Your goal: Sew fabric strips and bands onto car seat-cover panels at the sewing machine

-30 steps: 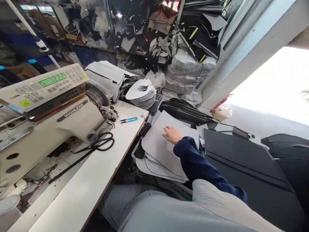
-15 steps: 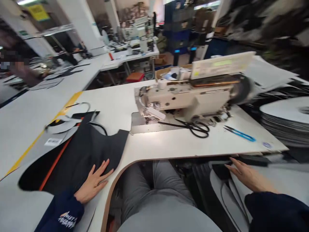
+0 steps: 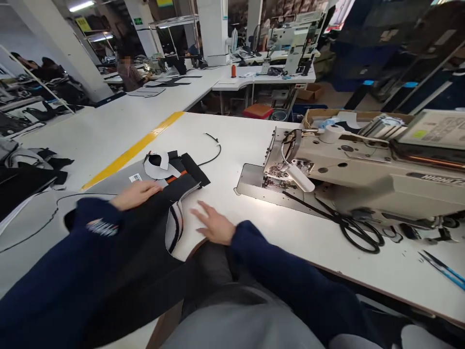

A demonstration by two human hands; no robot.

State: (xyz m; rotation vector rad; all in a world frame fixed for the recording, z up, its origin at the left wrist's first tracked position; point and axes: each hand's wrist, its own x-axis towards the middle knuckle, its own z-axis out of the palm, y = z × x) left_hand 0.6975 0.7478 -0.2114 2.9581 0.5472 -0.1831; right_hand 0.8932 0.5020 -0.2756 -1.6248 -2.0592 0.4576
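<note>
A large black fabric piece [image 3: 145, 237] with an orange strip lies over the table's near edge, and its curved right edge shows several layers. My left hand [image 3: 136, 195] lies on the upper part of this fabric, fingers stretched out and close together. Just right of the curved edge is my right hand [image 3: 214, 224], open with fingers apart, slightly blurred and holding nothing. A curled white-grey piece [image 3: 160, 168] and a white label [image 3: 135, 178] sit beyond my left hand.
A sewing machine [image 3: 348, 165] stands on the right, its lamp lit. Black scissors [image 3: 358, 232] and blue-handled thread snips [image 3: 448, 271] lie before it. Yellow tape [image 3: 134, 150] crosses the white table [image 3: 232, 140]. A thin black cord [image 3: 214, 156] lies behind the fabric. Another person sits far left.
My view has swung left. My right hand has left the dark and grey pieces at the right and come over beside the black fabric. My left hand is now farther up the fabric.
</note>
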